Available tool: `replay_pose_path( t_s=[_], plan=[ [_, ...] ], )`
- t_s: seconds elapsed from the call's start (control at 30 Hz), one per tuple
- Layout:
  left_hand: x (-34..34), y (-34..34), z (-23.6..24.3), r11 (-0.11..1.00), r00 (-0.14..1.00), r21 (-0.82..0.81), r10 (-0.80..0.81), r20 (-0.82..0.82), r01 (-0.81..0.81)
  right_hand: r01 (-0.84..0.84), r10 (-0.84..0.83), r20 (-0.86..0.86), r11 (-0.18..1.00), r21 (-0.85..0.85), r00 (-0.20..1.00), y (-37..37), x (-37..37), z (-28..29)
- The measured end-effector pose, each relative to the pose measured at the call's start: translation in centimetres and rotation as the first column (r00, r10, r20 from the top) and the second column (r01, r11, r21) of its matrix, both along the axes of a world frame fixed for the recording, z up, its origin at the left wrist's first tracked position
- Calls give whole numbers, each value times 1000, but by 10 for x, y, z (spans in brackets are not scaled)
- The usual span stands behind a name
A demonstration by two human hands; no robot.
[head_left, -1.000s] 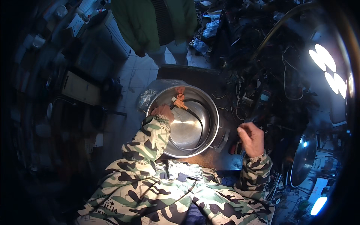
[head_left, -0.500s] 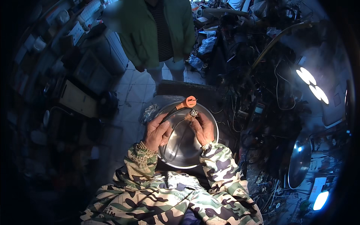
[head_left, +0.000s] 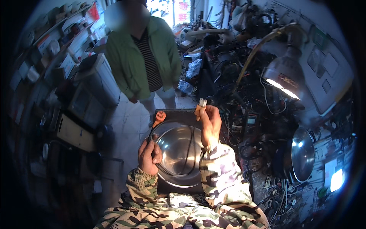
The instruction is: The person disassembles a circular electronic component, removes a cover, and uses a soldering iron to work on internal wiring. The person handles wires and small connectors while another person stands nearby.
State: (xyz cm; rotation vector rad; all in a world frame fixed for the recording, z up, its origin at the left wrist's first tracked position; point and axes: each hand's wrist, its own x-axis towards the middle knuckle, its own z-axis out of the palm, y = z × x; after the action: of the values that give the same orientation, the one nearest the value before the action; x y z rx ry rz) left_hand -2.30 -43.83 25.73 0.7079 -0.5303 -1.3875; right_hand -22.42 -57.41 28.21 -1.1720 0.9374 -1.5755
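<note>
A shiny steel bowl [head_left: 171, 147] lies on a dark square board [head_left: 179, 113] in front of me. At the bowl's left rim, my left hand [head_left: 149, 156] is closed around a thin tool whose orange handle end [head_left: 159, 116] points up and away. Over the bowl's far right rim, my right hand [head_left: 210, 124] is raised and pinches a small white and orange part [head_left: 201, 103] at the fingertips. A dark cord [head_left: 189, 150] hangs from that hand down into the bowl. Both sleeves are camouflage.
A person in a green jacket [head_left: 145, 57] stands just beyond the board. A lit desk lamp [head_left: 284, 76] hangs at the right over tangled wires and a meter [head_left: 251, 123]. Another round steel dish [head_left: 303, 152] leans at the right. Shelves and boxes line the left.
My right hand came in from the bowl's right side and rose above the far rim with the small part. My left hand drew back to the left rim with the orange-handled tool.
</note>
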Motion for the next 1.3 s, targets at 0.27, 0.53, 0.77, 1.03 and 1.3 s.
replay_pose_path(
  t_s=[0.27,0.53,0.77,1.03,1.3],
  plan=[
    [-6,11,-9,998,999,49,-42,11,42,-209,205,439,977,-40,875,-2,-20,13],
    [-5,13,-22,996,997,74,-52,59,47,-179,201,266,978,-106,943,6,-29,-1],
    [-12,13,-17,994,995,67,-84,50,81,-113,86,394,992,48,915,10,-23,0],
    [-15,17,-19,985,992,133,-119,44,112,41,-58,74,978,204,996,29,-23,-4],
    [-26,19,-23,976,988,171,-147,46,137,258,-713,-605,697,-669,354,33,-22,-20]
  ],
)
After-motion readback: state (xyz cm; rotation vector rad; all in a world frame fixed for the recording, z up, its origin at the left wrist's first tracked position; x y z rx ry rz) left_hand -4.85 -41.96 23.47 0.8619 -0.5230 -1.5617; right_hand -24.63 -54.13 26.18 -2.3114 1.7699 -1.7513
